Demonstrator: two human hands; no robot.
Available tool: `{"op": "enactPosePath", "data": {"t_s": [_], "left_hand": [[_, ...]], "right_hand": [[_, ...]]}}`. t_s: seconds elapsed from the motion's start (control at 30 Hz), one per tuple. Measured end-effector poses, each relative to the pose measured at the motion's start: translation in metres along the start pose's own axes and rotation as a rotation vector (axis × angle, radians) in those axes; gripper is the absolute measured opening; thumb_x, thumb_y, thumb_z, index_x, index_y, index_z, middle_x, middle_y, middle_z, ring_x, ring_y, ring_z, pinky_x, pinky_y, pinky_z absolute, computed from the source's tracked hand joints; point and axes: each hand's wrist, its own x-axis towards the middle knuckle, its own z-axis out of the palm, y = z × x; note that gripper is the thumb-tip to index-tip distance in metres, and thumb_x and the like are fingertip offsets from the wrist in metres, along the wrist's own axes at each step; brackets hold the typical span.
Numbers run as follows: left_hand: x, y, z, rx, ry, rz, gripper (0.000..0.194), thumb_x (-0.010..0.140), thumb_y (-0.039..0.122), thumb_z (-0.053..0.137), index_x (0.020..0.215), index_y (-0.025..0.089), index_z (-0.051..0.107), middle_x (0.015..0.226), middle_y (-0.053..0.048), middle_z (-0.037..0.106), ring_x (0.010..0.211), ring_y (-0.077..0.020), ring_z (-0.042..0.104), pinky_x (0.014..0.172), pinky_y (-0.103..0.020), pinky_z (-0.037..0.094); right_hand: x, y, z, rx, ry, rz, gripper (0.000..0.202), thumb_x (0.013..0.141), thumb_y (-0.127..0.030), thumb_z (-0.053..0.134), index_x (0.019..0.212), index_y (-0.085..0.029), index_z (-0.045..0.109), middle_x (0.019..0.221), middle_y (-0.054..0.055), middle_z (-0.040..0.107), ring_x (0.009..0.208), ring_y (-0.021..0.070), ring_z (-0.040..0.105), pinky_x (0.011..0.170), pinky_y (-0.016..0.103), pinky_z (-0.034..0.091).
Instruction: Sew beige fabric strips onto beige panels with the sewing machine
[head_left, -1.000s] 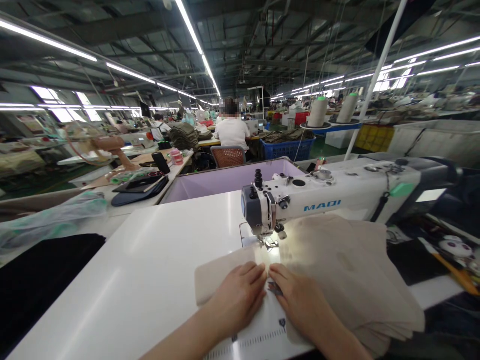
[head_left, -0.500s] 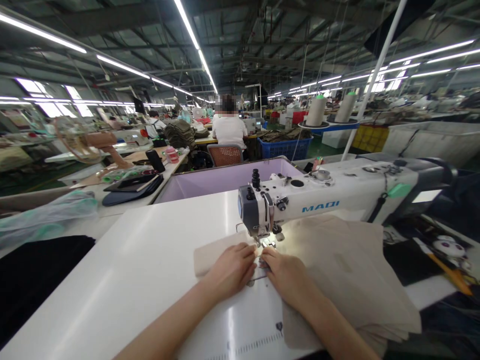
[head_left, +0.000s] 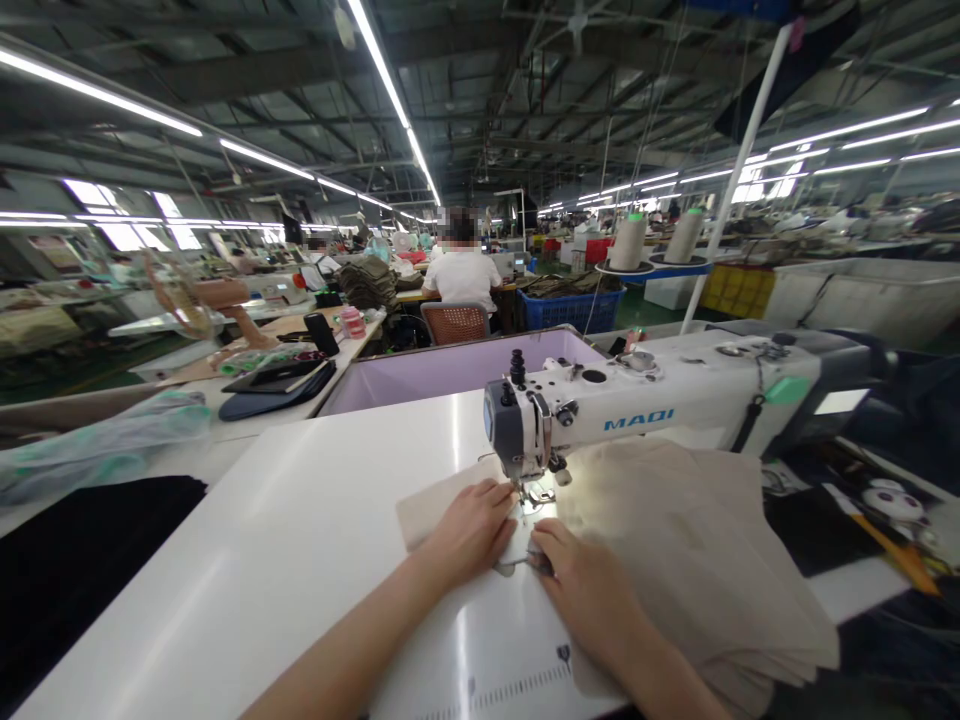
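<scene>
- Centrally, beige cloth panel (head_left: pixel 421 508): matte, flat, straight-edged; on bench (head_left: pixel 300 580) just L of presser foot (head_left: pixel 541 494), partly under L hand (head_left: pixel 474 525).
- L hand: fingers pressed together, laid over panel; thumb hidden, so cannot tell if pinching.
- R hand (head_left: pixel 589 585): fingers curled tog. abt. small dark obj. (head_left: pixel 538 559), type unclear, on near side of presser foot.
- Beige cloth pile (head_left: pixel 705 560): soft, layered, near edges fanned; R of R hand, partly beneath sewing machine (head_left: pixel 637 405) (hard white casing, dark head).
- Bench: glossy, smooth; wide flat room L of L forearm, narrow gap betw. hands.
- Lilac bin (head_left: pixel 442 372): smooth-walled, beyond far bench edge.
</scene>
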Motion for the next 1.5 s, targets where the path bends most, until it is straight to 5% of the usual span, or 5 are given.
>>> {"op": "enactPosePath", "data": {"t_s": [0.53, 0.97, 1.07, 1.23, 1.5], "left_hand": [[-0.030, 0.011, -0.026, -0.154, -0.086, -0.096, 0.028, 0.100, 0.009, 0.045, 0.112, 0.020, 0.068, 0.115, -0.007, 0.071, 0.110, -0.0219, 0.063, 0.102, -0.035, 0.051], [-0.041, 0.029, -0.028, 0.310, -0.288, -0.763, 0.029, 0.103, 0.025, 0.042, 0.103, 0.007, 0.065, 0.097, -0.018, 0.064, 0.089, -0.0331, 0.068, 0.070, -0.042, 0.057], [-0.037, 0.037, -0.031, 0.310, -0.299, -0.677, 0.022, 0.100, 0.013, 0.043, 0.102, 0.011, 0.065, 0.101, -0.015, 0.064, 0.098, -0.0322, 0.065, 0.075, -0.041, 0.055], [-0.028, 0.055, -0.012, 0.100, -0.210, -0.047, 0.022, 0.101, 0.017, 0.051, 0.122, 0.019, 0.058, 0.126, -0.008, 0.062, 0.115, -0.0260, 0.057, 0.094, -0.039, 0.050], [-0.019, 0.041, 0.002, 0.053, -0.135, -0.134, 0.041, 0.096, 0.020, 0.056, 0.136, 0.021, 0.051, 0.137, -0.008, 0.058, 0.120, -0.0281, 0.052, 0.098, -0.043, 0.048]], "right_hand": [[-0.006, 0.009, 0.011, 0.075, 0.045, 0.009, 0.043, 0.086, -0.004, 0.047, 0.121, -0.020, 0.065, 0.136, 0.008, 0.064, 0.112, 0.0236, 0.068, 0.093, 0.033, 0.053], [-0.035, -0.013, 0.010, -0.055, -0.064, -0.149, 0.021, 0.096, -0.017, 0.054, 0.110, -0.022, 0.068, 0.110, 0.007, 0.067, 0.087, 0.0212, 0.071, 0.071, 0.029, 0.055], [-0.034, -0.010, 0.011, -0.075, -0.087, -0.130, 0.022, 0.095, -0.016, 0.055, 0.110, -0.023, 0.069, 0.113, 0.006, 0.066, 0.089, 0.0206, 0.071, 0.073, 0.027, 0.054], [-0.029, -0.003, 0.006, -0.038, -0.123, -0.122, 0.029, 0.090, -0.012, 0.058, 0.116, -0.021, 0.069, 0.120, 0.008, 0.067, 0.101, 0.0239, 0.069, 0.082, 0.030, 0.054], [-0.015, 0.003, 0.003, -0.010, -0.107, -0.080, 0.031, 0.094, -0.010, 0.055, 0.120, -0.022, 0.069, 0.137, 0.005, 0.064, 0.111, 0.0240, 0.067, 0.091, 0.032, 0.052]]}}
